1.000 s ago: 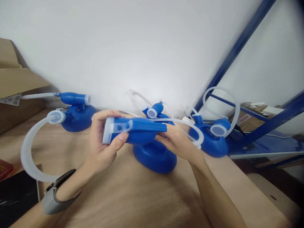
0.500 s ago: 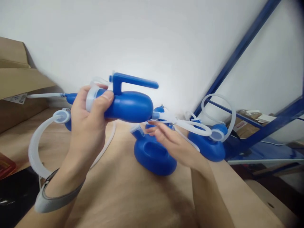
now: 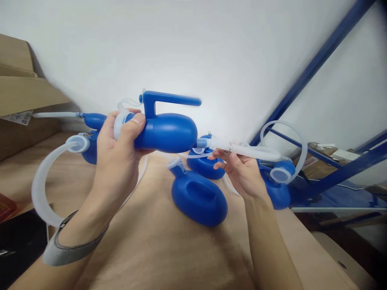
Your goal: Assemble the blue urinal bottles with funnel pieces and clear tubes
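My left hand [image 3: 121, 149] is wrapped around the white-capped end of a blue urinal bottle [image 3: 172, 133], held sideways above the table with its handle upward. From the bottle's right end a pale connector [image 3: 204, 143] leads into a white tube [image 3: 256, 152]; a thin metal ring sits around it. My right hand [image 3: 242, 171] has its thumb and fingers at the tube near this ring, partly behind and beneath it. Below stands another blue urinal bottle [image 3: 199, 199] with an uncovered pale neck, touched by neither hand.
More blue bottles with tubes stand behind, including one at right [image 3: 276, 189]. A ribbed hose [image 3: 40, 181] curves at left. Cardboard boxes [image 3: 27, 88] sit on the wooden table [image 3: 169, 257] at far left. A blue metal frame [image 3: 317, 56] rises at right.
My right hand has moved right and turned, from below the connector with fingers stretched to the tube by the ring. The tube now extends straighter to the right. My left hand keeps its grip.
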Demonstrator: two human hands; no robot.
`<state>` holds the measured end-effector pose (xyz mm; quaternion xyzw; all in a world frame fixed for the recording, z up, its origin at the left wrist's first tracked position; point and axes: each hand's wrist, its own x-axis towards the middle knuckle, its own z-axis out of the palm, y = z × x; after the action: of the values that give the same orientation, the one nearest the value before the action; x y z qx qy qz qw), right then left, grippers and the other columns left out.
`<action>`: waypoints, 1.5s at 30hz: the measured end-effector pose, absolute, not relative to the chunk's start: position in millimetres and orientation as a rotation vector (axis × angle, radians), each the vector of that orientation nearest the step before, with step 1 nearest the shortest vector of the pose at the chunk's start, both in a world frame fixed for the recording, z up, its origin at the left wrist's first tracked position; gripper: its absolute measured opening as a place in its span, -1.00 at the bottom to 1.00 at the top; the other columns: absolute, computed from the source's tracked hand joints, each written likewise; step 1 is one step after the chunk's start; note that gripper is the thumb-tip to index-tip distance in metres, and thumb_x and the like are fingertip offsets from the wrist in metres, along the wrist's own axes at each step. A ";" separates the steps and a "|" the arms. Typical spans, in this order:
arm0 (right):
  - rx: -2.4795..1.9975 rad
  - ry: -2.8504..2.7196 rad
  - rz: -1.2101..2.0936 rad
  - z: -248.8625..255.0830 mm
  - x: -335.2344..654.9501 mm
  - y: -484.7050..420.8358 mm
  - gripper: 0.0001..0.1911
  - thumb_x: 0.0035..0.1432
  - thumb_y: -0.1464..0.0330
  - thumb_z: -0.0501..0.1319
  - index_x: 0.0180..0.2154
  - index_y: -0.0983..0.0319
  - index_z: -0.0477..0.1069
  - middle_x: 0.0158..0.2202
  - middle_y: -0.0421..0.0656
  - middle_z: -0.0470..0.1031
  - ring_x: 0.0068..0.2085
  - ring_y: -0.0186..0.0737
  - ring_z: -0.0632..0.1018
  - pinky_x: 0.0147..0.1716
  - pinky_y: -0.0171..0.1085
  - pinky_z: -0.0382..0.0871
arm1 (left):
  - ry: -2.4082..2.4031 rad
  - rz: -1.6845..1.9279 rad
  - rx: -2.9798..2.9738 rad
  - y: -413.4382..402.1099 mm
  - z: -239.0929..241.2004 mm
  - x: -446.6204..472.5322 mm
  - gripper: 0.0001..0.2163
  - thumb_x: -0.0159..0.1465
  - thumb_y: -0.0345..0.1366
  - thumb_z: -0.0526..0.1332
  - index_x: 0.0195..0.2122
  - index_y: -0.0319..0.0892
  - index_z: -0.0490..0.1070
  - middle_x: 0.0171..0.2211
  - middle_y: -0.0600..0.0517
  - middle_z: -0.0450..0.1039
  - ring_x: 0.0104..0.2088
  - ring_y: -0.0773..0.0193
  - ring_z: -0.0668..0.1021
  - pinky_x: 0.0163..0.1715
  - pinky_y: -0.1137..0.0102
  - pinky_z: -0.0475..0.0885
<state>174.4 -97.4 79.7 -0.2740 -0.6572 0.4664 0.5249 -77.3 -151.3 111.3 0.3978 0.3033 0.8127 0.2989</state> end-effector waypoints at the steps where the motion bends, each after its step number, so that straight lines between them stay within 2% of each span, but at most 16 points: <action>1: -0.636 -1.509 1.067 77.9 167.5 -97.7 -0.63 0.17 0.02 0.46 -0.19 0.13 0.56 -0.15 -0.09 0.68 -0.15 -0.09 0.72 -0.35 -0.27 0.60 | 0.806 2.140 1.046 -150.9 110.4 -76.7 -0.80 0.23 -0.24 0.37 -0.19 -0.15 0.43 -0.28 0.05 0.34 -0.30 0.28 0.46 -0.51 0.48 0.50; 3: -0.609 -1.408 0.990 74.2 152.5 -99.1 -0.66 0.15 0.06 0.49 -0.22 0.15 0.55 -0.19 -0.11 0.68 -0.21 -0.13 0.72 -0.42 -0.32 0.56 | 0.815 2.129 1.028 -149.6 108.8 -76.0 -0.78 0.22 -0.22 0.39 -0.19 -0.15 0.43 -0.28 0.05 0.34 -0.30 0.27 0.46 -0.51 0.47 0.52; 7: -0.545 -1.188 0.865 65.5 127.7 -100.4 -0.63 0.16 0.03 0.46 -0.18 0.14 0.52 -0.17 -0.15 0.67 -0.21 -0.16 0.74 -0.52 -0.39 0.50 | 0.818 2.116 1.013 -147.4 105.5 -73.4 -0.77 0.22 -0.16 0.38 -0.20 -0.14 0.43 -0.27 0.05 0.33 -0.30 0.27 0.47 -0.50 0.44 0.56; 10: -0.513 -1.073 0.810 59.2 117.2 -102.4 -0.64 0.17 0.03 0.45 -0.26 0.15 0.49 -0.23 -0.20 0.67 -0.23 -0.17 0.74 -0.57 -0.42 0.46 | 0.802 2.092 1.001 -146.1 103.6 -70.0 -0.75 0.21 -0.15 0.39 -0.20 -0.14 0.43 -0.27 0.05 0.34 -0.28 0.28 0.46 -0.48 0.46 0.58; 12: -0.523 -1.076 0.788 56.8 113.9 -105.0 -0.67 0.21 0.05 0.44 -0.29 0.17 0.50 -0.26 -0.18 0.68 -0.26 -0.18 0.73 -0.53 -0.39 0.49 | 0.796 2.083 0.998 -145.3 102.8 -68.5 -0.76 0.21 -0.17 0.40 -0.20 -0.13 0.43 -0.27 0.04 0.34 -0.27 0.28 0.46 -0.50 0.48 0.57; 17: -0.603 -1.245 0.814 58.3 115.2 -110.6 -0.72 0.25 0.11 0.41 -0.24 0.20 0.62 -0.39 -0.17 0.69 -0.34 -0.21 0.70 -0.28 -0.24 0.63 | 0.847 2.124 1.047 -146.6 101.3 -70.7 -0.81 0.21 -0.20 0.38 -0.23 -0.12 0.45 -0.28 0.04 0.34 -0.30 0.29 0.44 -0.52 0.46 0.58; 23: -0.670 -1.319 0.747 59.6 116.5 -113.9 -0.72 0.26 0.13 0.39 -0.33 0.21 0.62 -0.40 -0.16 0.69 -0.36 -0.20 0.68 -0.29 -0.22 0.63 | 0.937 2.083 1.089 -148.7 97.4 -82.8 -0.85 0.22 -0.21 0.37 -0.22 -0.07 0.48 -0.31 0.06 0.36 -0.32 0.25 0.49 -0.50 0.35 0.66; 29: -0.642 -1.321 0.769 56.7 111.9 -114.9 -0.79 0.23 0.20 0.41 -0.36 0.20 0.62 -0.35 -0.16 0.71 -0.27 -0.18 0.70 -0.17 -0.20 0.63 | 1.070 2.059 1.092 -147.2 98.9 -91.1 -0.81 0.19 -0.16 0.40 -0.23 -0.09 0.52 -0.25 0.03 0.42 -0.26 0.18 0.54 -0.56 0.31 0.67; 35: -0.552 -1.086 0.811 56.2 107.9 -112.3 -0.77 0.24 0.15 0.40 -0.21 0.17 0.57 -0.31 -0.20 0.65 -0.32 -0.29 0.63 -0.33 -0.31 0.53 | 1.133 1.971 1.172 -147.2 93.5 -78.4 -0.82 0.26 -0.12 0.35 -0.28 -0.12 0.54 -0.28 0.03 0.42 -0.34 0.26 0.53 -0.63 0.48 0.57; 40: -0.445 -1.098 0.877 59.4 107.2 -115.3 -0.78 0.27 0.14 0.37 -0.20 0.15 0.58 -0.29 -0.19 0.60 -0.31 -0.31 0.59 -0.41 -0.34 0.47 | 1.100 1.989 1.218 -148.7 91.0 -73.8 -0.82 0.31 -0.11 0.32 -0.28 -0.12 0.55 -0.31 0.04 0.41 -0.39 0.29 0.51 -0.62 0.50 0.56; 45: -0.295 -1.256 0.996 60.5 114.8 -114.9 -0.73 0.27 0.12 0.39 -0.06 0.09 0.57 -0.33 -0.23 0.55 -0.38 -0.33 0.54 -0.48 -0.35 0.44 | 1.090 1.952 1.114 -144.5 91.0 -75.3 -0.76 0.28 -0.08 0.35 -0.37 -0.14 0.49 -0.35 0.04 0.41 -0.41 0.29 0.51 -0.67 0.49 0.52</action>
<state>114.8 -114.9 60.5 -0.1319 -0.5608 0.4446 0.6859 -75.3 -144.5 91.0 0.4230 0.4139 0.7414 0.3163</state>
